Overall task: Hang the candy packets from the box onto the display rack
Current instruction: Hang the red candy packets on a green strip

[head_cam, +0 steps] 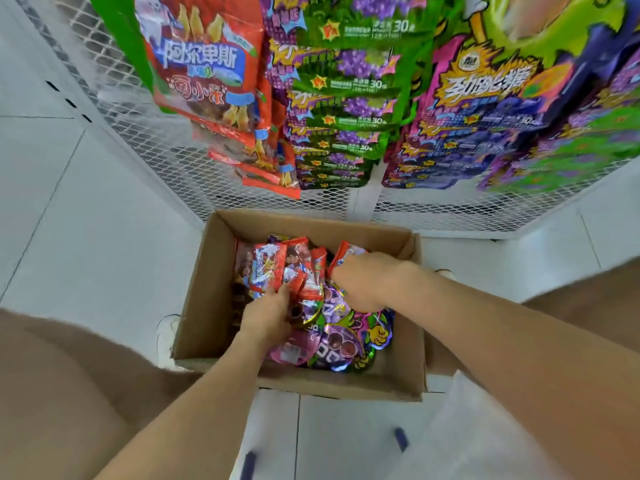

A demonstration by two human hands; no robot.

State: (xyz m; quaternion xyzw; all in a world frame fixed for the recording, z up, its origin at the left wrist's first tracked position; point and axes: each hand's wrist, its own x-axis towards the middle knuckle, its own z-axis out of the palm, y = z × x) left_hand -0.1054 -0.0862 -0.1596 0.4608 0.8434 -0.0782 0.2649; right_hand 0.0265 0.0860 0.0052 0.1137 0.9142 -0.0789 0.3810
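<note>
Two-handed, reaches into cardboard box (207, 289) on the floor under display rack (166, 147), among loose candy packets (339, 341): curls left hand (268, 317) round red packets (266, 268), pinches another red packet (346, 252) in right hand (367, 282).

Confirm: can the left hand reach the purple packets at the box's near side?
Probably yes: the left hand is inside the open box, and the purple packets lie uncovered beside it.

Head view, steeply down, close over box (207, 289).
</note>
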